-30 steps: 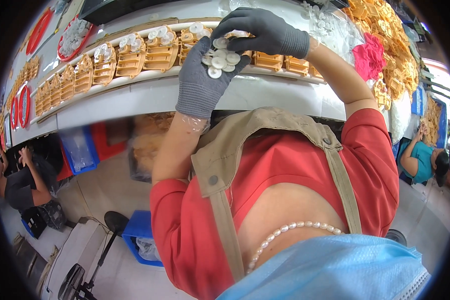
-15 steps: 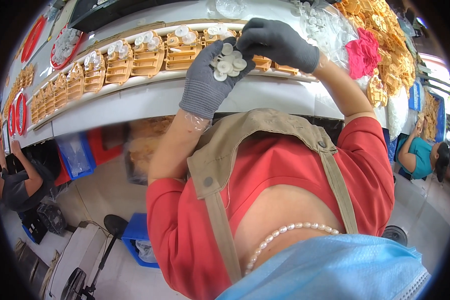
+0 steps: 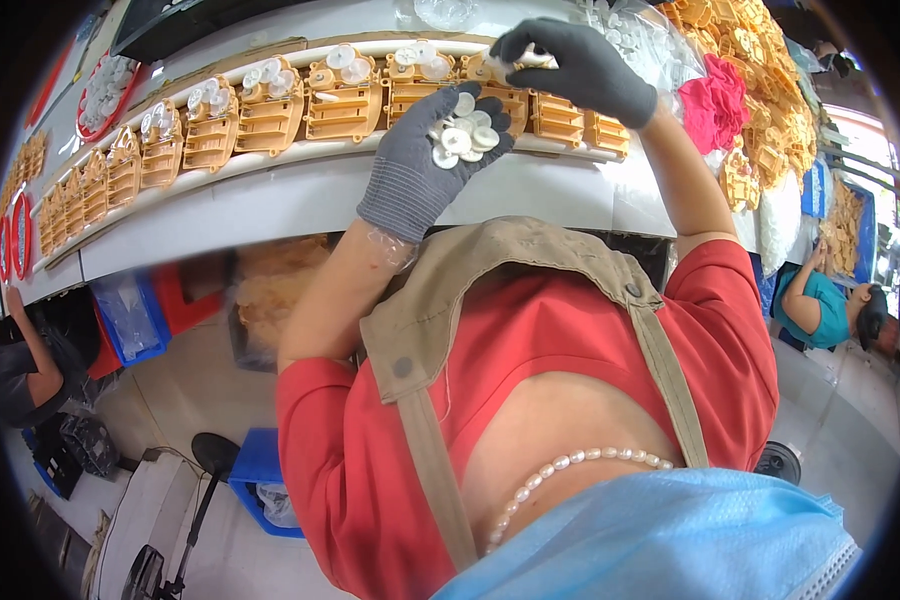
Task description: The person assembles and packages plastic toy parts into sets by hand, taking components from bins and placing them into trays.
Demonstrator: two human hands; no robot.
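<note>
Left hand (image 3: 432, 165), grey-gloved: lying palm up and cupped, fingers loosely spread and pointing away toward the row of trays (image 3: 340, 100), holding a small heap of white discs (image 3: 460, 135) in the palm. Discs: round and flat, lying mostly face up and overlapping, so no long axis is showing; the heap is sitting just in front of the row, near its right half. Right hand (image 3: 575, 65), grey-gloved: arching over the row just right of the left hand, fingertips pinching together on one disc (image 3: 530, 60) at the top of a tray; how that disc is facing cannot be told. Trays: tan, slotted, standing side by side on a white table (image 3: 300, 200), the row running left to right and curving with the lens, several carrying white discs on their far ends. Red cloth (image 3: 720, 100): lying right of the row. Loose tan parts (image 3: 770, 60): piling up beyond the cloth. Blue bin (image 3: 135, 315): sitting under the table, left. Another person (image 3: 820, 305), in teal: sitting far right of the table.
</note>
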